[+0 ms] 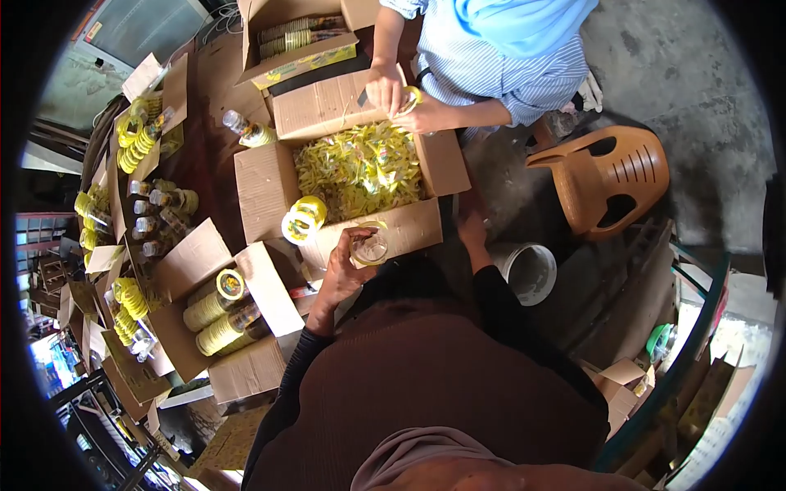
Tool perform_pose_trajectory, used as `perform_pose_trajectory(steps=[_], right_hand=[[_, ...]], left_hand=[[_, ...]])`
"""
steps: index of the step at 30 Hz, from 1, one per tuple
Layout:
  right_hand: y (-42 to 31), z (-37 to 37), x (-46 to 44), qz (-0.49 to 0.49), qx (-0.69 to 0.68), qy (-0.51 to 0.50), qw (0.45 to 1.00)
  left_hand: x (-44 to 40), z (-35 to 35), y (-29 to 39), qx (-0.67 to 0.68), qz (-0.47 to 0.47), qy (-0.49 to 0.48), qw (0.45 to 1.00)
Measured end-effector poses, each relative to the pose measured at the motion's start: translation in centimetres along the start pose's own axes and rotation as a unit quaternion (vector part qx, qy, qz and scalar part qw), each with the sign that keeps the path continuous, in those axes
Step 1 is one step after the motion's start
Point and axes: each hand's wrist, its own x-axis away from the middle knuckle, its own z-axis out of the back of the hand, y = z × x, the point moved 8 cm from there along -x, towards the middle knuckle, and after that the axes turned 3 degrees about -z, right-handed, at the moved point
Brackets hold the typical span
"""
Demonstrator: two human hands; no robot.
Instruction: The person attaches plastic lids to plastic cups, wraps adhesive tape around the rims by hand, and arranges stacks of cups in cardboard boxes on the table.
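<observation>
My left hand [342,270] is closed around a clear plastic cup [371,247] with a yellow rim, above the near flap of a cardboard box [266,192]. Small yellow packets [360,164] fill that box. On its near left corner lie yellow-rimmed round pieces [309,209]. My right hand [472,229] is lowered in shadow beside the box's right side, close to a white bucket [530,274]; its fingers are too dark to make out. Across the box, a co-worker's hands [401,102] hold another yellow-rimmed round piece.
An open carton [246,352] with stacked cups stands at left. Stacks of yellow-rimmed cups [135,147] and several clear-topped containers [151,217] are farther left. Another carton [307,61] sits at the back. An orange-brown plastic chair [610,180] is at right.
</observation>
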Motion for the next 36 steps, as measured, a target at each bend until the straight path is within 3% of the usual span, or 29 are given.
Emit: perform_pose_trajectory(steps=[8, 12, 20, 23, 26, 28, 30, 36], right_hand=[[-0.3, -0.7, -0.2, -0.059, 0.003, -0.015, 0.998], [-0.4, -0.9, -0.9, -0.056, 0.013, 0.027, 0.998], [0.4, 1.6, 0.1, -0.053, -0.013, 0.099, 0.994], [0.3, 4.3, 1.7, -0.002, -0.071, 0.152, 0.986], [-5.3, 9.7, 6.7, 0.067, -0.113, 0.239, 0.962], [-12.2, 12.4, 11.4, 0.192, -0.189, 0.168, 0.948], [-17.1, 13.7, 15.1, 0.272, -0.179, 0.167, 0.931], [-25.2, 14.4, 21.3, 0.420, -0.180, 0.136, 0.879]], left_hand=[[2.7, 2.1, 0.6, -0.036, -0.005, -0.015, 0.999], [3.1, 3.0, 1.0, -0.043, -0.005, -0.015, 0.999], [3.3, 4.9, 3.7, -0.109, -0.108, 0.027, 0.988], [3.3, 5.6, 3.6, -0.131, -0.112, 0.027, 0.985], [3.0, 5.9, 3.0, -0.119, -0.103, 0.044, 0.987], [2.8, 5.9, 2.9, -0.073, -0.079, 0.062, 0.992], [2.5, 6.3, 4.0, -0.069, -0.098, 0.107, 0.987], [1.2, 6.7, 3.3, -0.046, -0.058, 0.102, 0.992]])
